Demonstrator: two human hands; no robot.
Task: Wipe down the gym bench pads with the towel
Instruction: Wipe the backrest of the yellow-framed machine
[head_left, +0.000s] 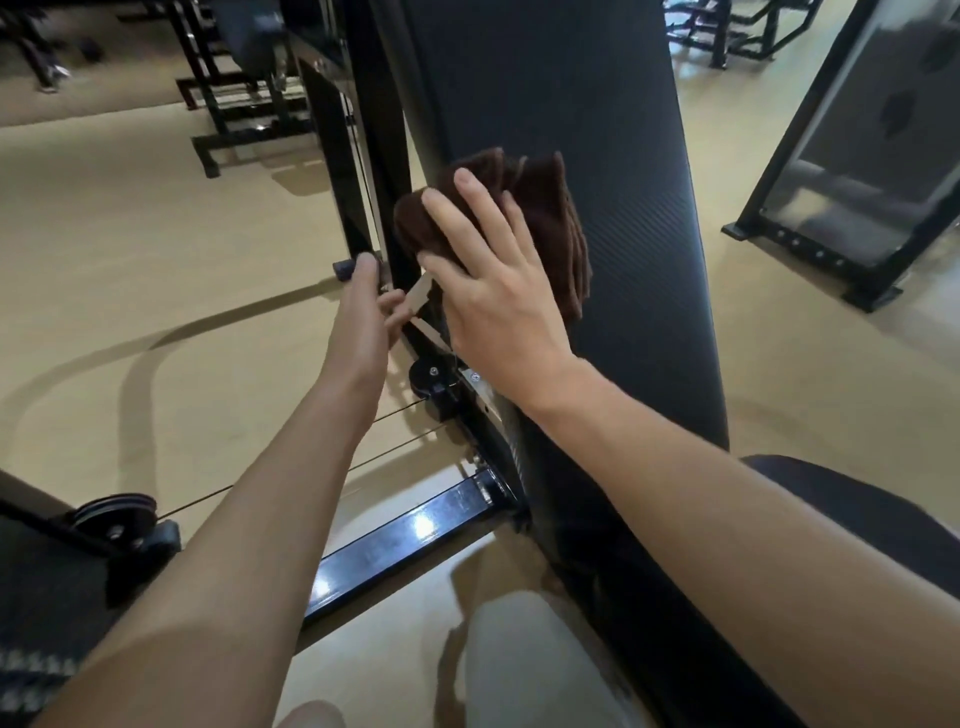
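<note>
A long black back pad (613, 218) of a gym bench rises up the middle of the view. A folded dark brown towel (550, 208) lies against its left side. My right hand (493, 291) presses flat on the towel, fingers spread. My left hand (366, 306) reaches just left of the pad and grips the black metal frame (382, 171) beside it, near a small pale tag. A black seat pad (852, 499) shows at the lower right, partly hidden by my right forearm.
A black frame crossbar (395, 551) and a cable pulley (434, 382) sit below the pad. Another pulley (117, 519) is at lower left. Other gym machines stand at upper left (244, 104) and at right (852, 171) on the tan floor (156, 270).
</note>
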